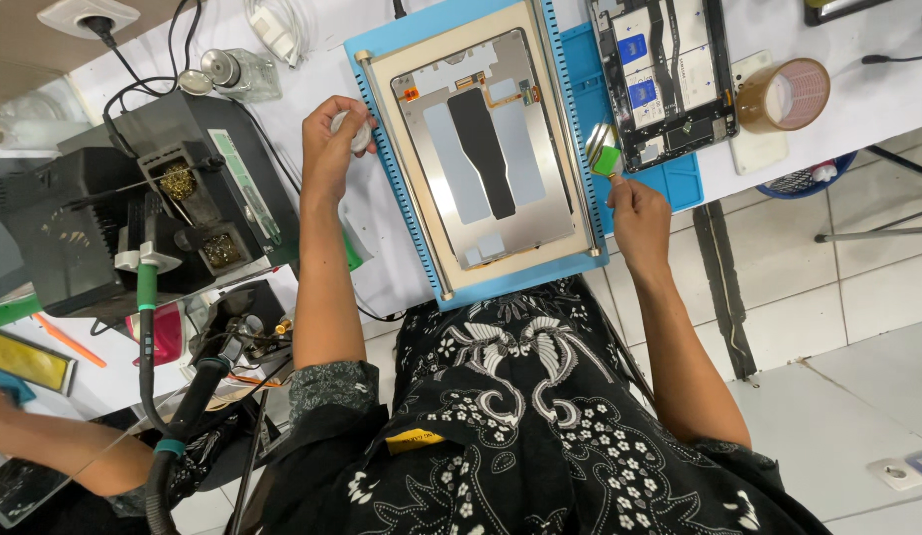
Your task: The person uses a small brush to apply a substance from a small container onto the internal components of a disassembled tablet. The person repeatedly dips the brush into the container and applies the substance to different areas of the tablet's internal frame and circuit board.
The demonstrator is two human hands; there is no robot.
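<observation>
Patterned black clothing (pixel 540 426) fills the foreground. Left hand (pixel 332 149) clenches a small white wad (pixel 357 129) beside the tablet back panel (pixel 486 149) on the desk (pixel 312 99); right hand (pixel 639 213) pinches a green-tipped tool (pixel 606 159) at its edge.

A small white wad (pixel 358 130) sits pinched at the tablet panel's (pixel 486 149) left edge. A green-handled metal tool (pixel 604 154) lies tilted at the panel's right edge, blade upward.
</observation>
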